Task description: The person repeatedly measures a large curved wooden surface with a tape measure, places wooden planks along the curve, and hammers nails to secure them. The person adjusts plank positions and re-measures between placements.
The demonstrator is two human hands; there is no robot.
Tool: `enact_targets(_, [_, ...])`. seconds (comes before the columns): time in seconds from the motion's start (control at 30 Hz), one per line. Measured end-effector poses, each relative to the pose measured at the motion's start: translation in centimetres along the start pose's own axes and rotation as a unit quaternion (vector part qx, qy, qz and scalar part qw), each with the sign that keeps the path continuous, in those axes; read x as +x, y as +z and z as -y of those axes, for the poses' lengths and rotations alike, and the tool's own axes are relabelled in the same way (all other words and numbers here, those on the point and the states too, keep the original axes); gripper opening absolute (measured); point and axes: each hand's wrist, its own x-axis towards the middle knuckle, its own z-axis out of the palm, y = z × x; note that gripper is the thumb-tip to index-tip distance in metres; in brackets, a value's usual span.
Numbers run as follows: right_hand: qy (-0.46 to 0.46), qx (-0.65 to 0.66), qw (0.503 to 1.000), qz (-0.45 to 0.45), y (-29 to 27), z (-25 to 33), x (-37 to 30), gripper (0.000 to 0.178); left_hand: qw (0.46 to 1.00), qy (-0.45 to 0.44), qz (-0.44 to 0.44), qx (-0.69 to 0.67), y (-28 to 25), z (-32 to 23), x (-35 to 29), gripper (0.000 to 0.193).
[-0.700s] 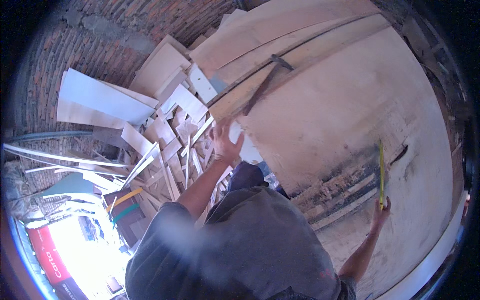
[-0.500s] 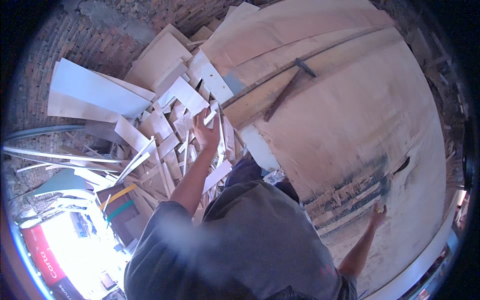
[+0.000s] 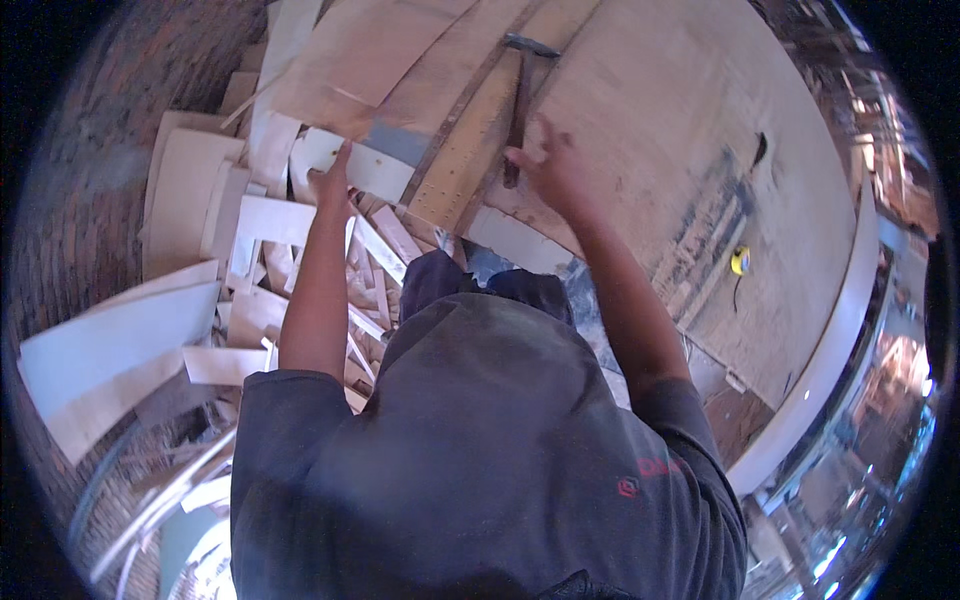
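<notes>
My left hand (image 3: 332, 184) is at the left part of a narrow white board with small holes (image 3: 378, 170). Its thumb and fingers stand apart with nothing seen between them; whether it touches the board I cannot tell. Over the large wooden worktop, my right hand (image 3: 556, 172) has its fingers spread beside the lower end of a hammer's dark handle (image 3: 520, 110). The hammer lies across a yellowish plank (image 3: 462, 165), head away from me. A yellow tape measure (image 3: 740, 260) rests on the worktop (image 3: 670, 110) to the right, a dark strap trailing from it.
Offcuts of board and thin strips (image 3: 265, 265) are heaped left of the worktop. Larger pale panels (image 3: 120, 335) lean near a brick wall (image 3: 75, 200). A long pale curved edge (image 3: 825, 350) runs along the worktop's right side, near a dark worn patch (image 3: 705, 235).
My view has turned to the right. My right hand has left the tape measure on the worktop and come across to the hammer handle. My left hand has moved to the white board.
</notes>
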Motion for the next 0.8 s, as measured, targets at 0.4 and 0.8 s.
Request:
enact_targets(0.4, [-0.017,0.256,0.959,-0.117,0.6,-7.3,-2.2,0.060,0.999,0.036,-0.023,-0.033,-0.7,1.6,7.0,0.080])
enact_targets(0.8, [0.156,-0.306,0.899,-0.273,-2.8,-20.6,-19.1,0.047,0.997,-0.048,0.048,-0.041,-3.4,0.7,3.5,0.081])
